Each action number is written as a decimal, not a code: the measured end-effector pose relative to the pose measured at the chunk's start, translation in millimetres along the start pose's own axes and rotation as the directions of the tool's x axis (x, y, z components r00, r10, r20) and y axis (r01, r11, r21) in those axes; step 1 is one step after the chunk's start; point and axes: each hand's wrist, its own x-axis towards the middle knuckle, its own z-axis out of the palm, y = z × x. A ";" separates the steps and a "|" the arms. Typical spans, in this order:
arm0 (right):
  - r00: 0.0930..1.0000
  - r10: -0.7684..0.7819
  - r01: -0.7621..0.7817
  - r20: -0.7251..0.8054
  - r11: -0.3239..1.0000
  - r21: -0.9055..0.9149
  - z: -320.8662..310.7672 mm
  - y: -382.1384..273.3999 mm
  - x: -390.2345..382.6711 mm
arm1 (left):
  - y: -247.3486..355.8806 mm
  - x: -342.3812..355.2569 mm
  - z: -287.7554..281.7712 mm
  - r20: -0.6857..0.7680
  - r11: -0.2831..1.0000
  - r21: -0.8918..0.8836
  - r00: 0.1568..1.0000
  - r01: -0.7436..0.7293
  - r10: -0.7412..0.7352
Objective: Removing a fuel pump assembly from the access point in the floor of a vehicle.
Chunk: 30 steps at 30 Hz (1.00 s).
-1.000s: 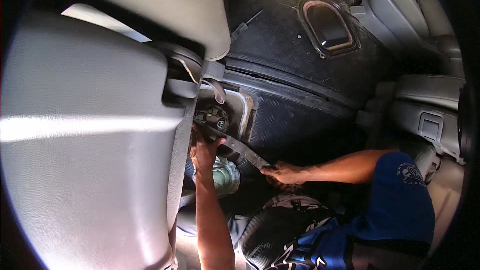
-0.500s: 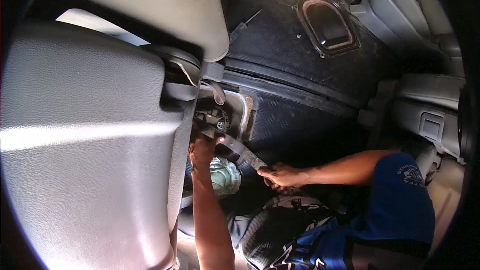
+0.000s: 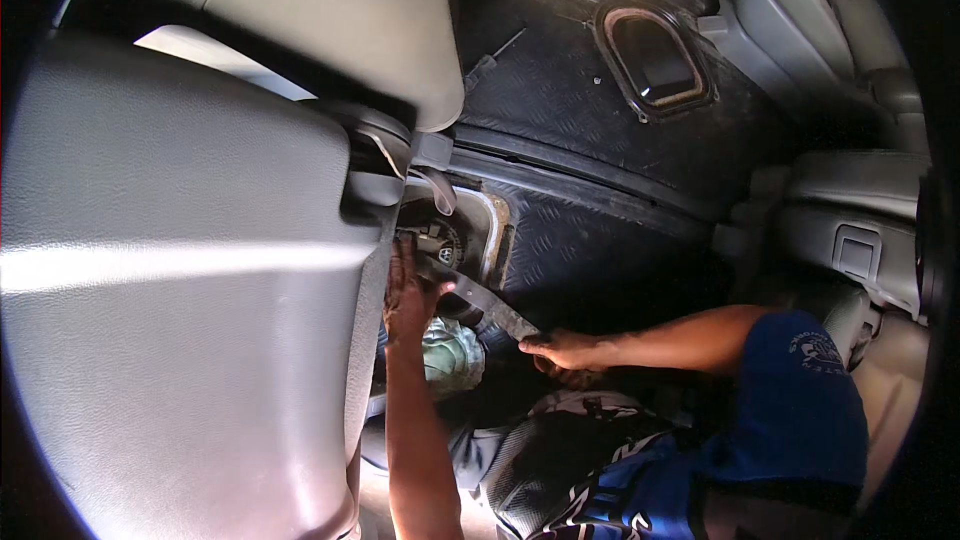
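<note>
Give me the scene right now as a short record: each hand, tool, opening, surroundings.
Right hand: fingers closed around one end of flat metal bar
Left hand: at bar's other end; grip unclear
Bar: slanting between the hands
Floor opening: pale rim, dark round fitting inside
Nearby: crumpled pale-green bundle, grey seat

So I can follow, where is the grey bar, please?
Just below the head view's centre, the grey bar slants up leftward from the right hand to the left hand.
</note>
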 end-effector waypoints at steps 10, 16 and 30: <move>0.998 0.066 -0.066 -0.001 0.997 -0.044 -10.7 -4.6 -2.4 | 6.2 8.5 -20.1 0.079 0.978 -0.004 0.975 -0.206 0.206; 0.965 0.217 -0.210 0.149 0.976 -0.057 -58.8 -17.4 -6.6 | 23.3 3.2 -13.1 0.000 0.997 0.031 0.998 -0.069 0.069; 0.956 0.292 -0.235 0.037 0.834 -0.500 -168.6 -134.5 -23.3 | 24.5 -37.5 -5.8 -0.038 0.857 -0.386 0.922 0.341 -0.384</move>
